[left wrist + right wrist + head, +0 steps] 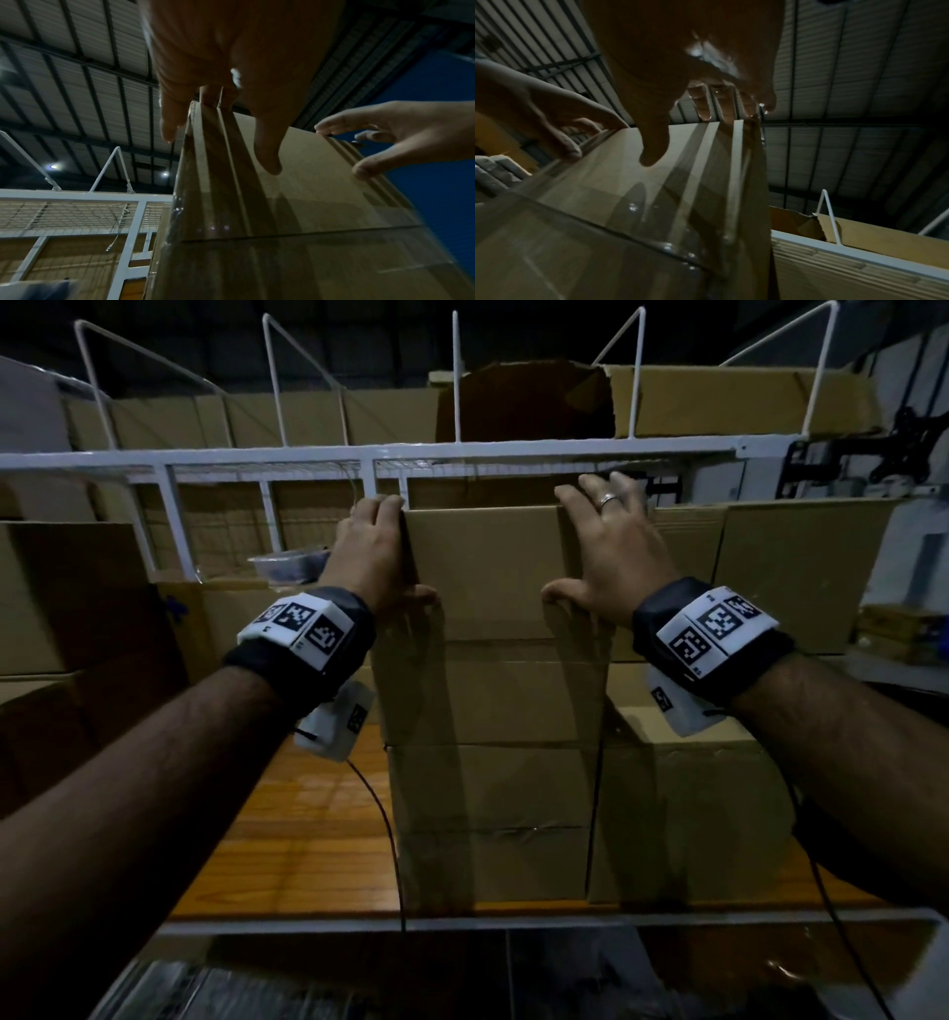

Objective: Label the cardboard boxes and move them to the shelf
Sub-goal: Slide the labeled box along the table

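Cardboard box [482, 567] stands at the top of a stack of taped boxes [488, 783] on the wooden shelf board [308, 834], its upper edge just under the white rail [380, 454] of the wire shelf above. Little open room shows between that edge and the rail.

Left hand [372, 546] holds the box's left vertical edge: the fingers wrap round the side face, and the thumb lies on the near face, so its grip is clamped on the cardboard box. Right hand [611, 546] grasps the right side in the same way, with the fingers reaching over the top right corner and the thumb pressed on the near face; a ring sits on one finger. The left wrist view shows both hands [226, 67] at opposite edges of the box.

More cartons [770, 577] stand just right of the box, touching or nearly touching it. To the left the shelf board is open, with a small plastic tub [290, 564] beyond it near the white upright. Behind the rail, further cartons line the upper shelf.
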`<state>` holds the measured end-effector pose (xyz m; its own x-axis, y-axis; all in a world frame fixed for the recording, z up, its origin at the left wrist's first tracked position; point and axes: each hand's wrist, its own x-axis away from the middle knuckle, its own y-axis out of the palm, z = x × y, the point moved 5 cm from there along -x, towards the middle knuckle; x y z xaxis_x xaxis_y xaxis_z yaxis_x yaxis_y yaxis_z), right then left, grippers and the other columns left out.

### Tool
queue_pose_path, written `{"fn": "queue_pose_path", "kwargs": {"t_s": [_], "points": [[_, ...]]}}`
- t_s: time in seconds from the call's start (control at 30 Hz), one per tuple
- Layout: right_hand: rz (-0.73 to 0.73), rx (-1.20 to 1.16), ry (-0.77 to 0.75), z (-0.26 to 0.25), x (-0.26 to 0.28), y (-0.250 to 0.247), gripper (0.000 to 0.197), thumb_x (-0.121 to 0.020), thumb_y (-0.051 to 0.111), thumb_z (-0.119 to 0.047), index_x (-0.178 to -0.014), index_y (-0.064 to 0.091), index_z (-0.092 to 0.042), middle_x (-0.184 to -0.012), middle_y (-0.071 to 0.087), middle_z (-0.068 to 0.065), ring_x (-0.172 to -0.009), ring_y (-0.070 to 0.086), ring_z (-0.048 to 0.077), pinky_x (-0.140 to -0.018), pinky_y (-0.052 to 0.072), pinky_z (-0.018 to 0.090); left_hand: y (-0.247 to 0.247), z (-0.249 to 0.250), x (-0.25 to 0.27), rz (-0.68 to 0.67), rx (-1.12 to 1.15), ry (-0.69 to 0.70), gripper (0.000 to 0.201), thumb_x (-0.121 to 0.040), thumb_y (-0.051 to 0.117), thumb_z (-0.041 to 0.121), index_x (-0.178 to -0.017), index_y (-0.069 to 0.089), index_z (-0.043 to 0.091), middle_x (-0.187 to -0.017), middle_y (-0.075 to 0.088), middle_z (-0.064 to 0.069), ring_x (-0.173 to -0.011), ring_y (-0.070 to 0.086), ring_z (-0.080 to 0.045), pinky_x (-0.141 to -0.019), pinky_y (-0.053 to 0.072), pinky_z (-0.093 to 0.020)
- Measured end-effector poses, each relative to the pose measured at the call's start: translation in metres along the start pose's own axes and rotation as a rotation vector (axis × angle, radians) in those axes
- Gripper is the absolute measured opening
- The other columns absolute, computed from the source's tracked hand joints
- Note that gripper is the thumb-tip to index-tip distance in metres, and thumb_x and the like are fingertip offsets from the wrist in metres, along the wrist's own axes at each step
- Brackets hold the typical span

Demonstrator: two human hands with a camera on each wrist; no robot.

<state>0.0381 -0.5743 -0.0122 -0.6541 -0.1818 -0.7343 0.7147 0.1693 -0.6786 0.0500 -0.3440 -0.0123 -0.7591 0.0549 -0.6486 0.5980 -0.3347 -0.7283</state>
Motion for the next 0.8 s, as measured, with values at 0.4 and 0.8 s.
{"fn": "queue_pose_path", "kwargs": {"t_s": [0.4,0.8], "points": [[0.048,-0.282,-0.275,-0.106,0.053,0.023,0.082,-0.079,0.075,-0.034,-0.146,0.033,-0.01,-0.144,0.04,0.015,-0.136,0.032,0.032,-0.113,0.029,0.045,-0.016,-0.032,0.093,0.025,-0.079,0.044,0.105,-0.072,0.079,0.036,-0.151,0.014,0.01,-0.155,0.021,-0.009,-0.142,0.019,-0.026,-0.118,0.016,-0.038],[-0.078,-0.48,-0.385,-0.238,0.087,0.092,0.085,-0.074,0.079,-0.033,-0.143,0.038,-0.006,-0.139,0.046,0.015,-0.132,0.038,0.033,-0.111,0.031,0.045,-0.024,-0.159,0.189,-0.017,-0.12,-0.14,0.108,-0.071,0.081,0.035,-0.151,0.014,0.006,-0.154,0.023,-0.013,-0.143,0.019,-0.027,-0.118,0.02,-0.039]]}}
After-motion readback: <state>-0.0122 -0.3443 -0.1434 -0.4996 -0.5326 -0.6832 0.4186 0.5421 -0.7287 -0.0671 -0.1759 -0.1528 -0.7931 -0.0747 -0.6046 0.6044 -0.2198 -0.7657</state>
